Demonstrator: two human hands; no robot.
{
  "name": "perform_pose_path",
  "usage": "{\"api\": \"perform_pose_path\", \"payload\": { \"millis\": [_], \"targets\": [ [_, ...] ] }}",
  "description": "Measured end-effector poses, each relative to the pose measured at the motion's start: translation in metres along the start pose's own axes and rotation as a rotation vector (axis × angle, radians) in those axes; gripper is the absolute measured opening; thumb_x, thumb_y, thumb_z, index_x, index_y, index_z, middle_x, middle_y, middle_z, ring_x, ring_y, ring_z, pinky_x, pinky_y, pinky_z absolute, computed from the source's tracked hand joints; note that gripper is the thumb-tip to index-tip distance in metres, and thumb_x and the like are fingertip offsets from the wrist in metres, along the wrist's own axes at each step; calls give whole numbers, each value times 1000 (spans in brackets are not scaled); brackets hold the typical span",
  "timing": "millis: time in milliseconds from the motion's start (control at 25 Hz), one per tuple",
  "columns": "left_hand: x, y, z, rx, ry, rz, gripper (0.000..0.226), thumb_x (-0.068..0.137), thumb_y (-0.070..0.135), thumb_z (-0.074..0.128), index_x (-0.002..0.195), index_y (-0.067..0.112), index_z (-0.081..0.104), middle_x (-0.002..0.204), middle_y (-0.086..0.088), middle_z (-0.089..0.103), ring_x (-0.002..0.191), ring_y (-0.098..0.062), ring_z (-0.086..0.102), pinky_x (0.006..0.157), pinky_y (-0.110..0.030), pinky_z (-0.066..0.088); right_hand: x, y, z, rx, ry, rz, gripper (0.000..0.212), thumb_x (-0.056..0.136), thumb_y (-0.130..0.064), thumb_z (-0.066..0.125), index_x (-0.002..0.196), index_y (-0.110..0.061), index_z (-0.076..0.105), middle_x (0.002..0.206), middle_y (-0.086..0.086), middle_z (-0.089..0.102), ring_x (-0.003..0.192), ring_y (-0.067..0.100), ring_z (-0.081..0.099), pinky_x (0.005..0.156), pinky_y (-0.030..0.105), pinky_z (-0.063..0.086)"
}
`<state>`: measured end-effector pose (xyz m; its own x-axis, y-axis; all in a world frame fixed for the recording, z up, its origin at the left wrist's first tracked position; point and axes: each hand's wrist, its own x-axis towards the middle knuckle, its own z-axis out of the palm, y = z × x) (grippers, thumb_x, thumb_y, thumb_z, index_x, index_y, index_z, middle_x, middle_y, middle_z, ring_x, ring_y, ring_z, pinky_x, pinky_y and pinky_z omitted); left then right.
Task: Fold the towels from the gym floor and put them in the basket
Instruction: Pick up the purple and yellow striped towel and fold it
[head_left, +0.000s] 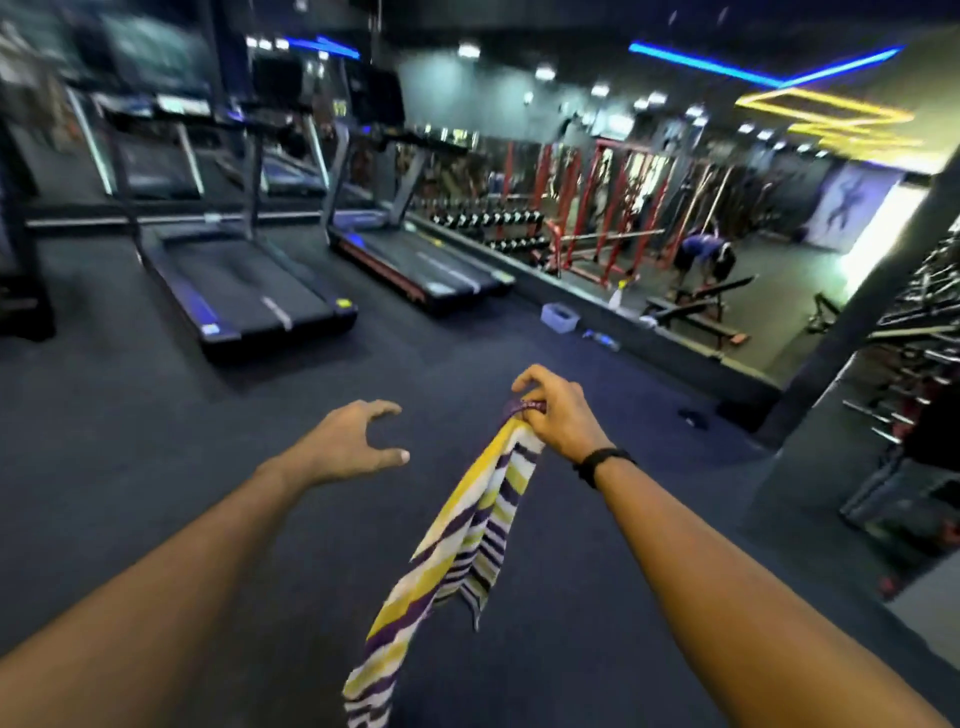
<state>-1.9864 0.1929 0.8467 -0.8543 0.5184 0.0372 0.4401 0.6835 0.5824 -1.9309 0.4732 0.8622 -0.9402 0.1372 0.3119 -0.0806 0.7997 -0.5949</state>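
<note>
At centre frame my right hand (553, 415) pinches the striped towel (457, 545) by its top edge, cloth hanging down below the fingers. My left hand (345, 441), centre-left, hovers beside it, fingers spread, holding nothing.

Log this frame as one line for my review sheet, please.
stage: towel in hand, unfolded | right hand: grips towel by one end, rest hangs | left hand: open, empty | basket: far, on floor

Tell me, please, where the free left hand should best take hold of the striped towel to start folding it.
Probably the top edge just left of the right hand, coming in from the left. The striped towel hangs bunched from that single grip, so a second pinch there by the open left hand lets both hands slide apart and spread it flat.
</note>
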Motion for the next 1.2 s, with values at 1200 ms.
{"api": "perform_pose_path", "payload": {
  "millis": [1200],
  "targets": [
    [-172, 382, 75, -56, -369, 922, 65, 78, 38, 75, 135, 20, 51, 132, -4, 56, 122, -19, 53, 97, -26, 40, -466, -112, -345, -332, 770, 579, 43, 64, -10, 85, 90, -15, 50, 65, 10, 63, 64, 15, 49, 59, 22, 41]
  ]
}}
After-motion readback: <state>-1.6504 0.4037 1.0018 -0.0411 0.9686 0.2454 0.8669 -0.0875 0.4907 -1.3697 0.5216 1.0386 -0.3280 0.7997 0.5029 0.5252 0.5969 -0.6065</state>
